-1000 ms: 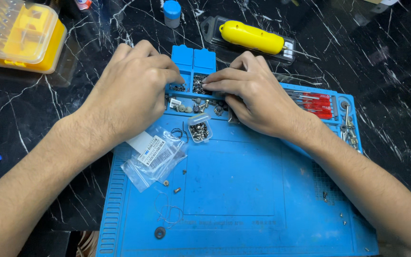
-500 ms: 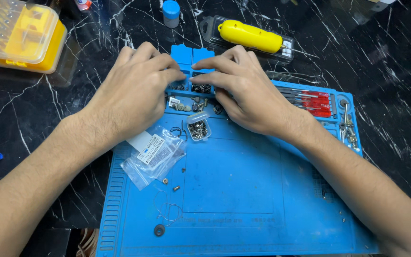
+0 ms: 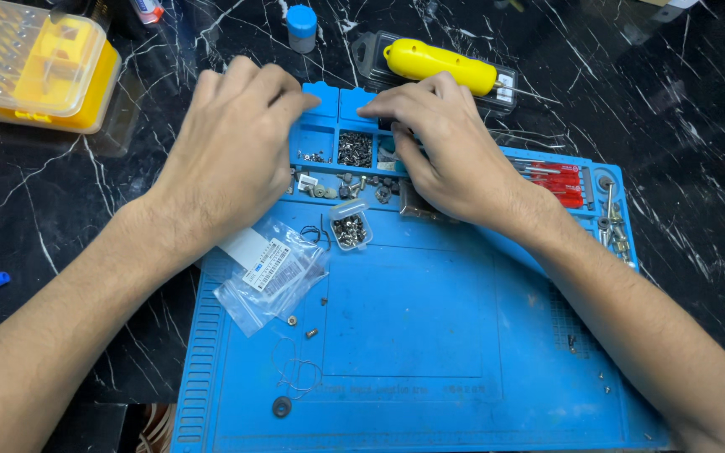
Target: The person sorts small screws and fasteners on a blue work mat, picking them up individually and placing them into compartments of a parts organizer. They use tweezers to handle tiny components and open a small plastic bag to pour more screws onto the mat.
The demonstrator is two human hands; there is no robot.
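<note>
Both my hands have shifted to the far rim of the blue silicone work mat (image 3: 430,335); left hand (image 3: 232,151) and right hand (image 3: 442,147) rest curled beside its screw-filled compartments (image 3: 354,149); fingertip grip hidden, indeterminable.

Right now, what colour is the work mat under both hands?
Blue: the silicone repair mat shows best in the head view.

A black marble tabletop (image 3: 698,168) with thin white veins fills the view, glossy under overhead light that leaves soft reflections on the stone. Nothing of walls, floor or windows shows. Toward the tabletop's lower left edge, a dark gap opens beneath it.
</note>
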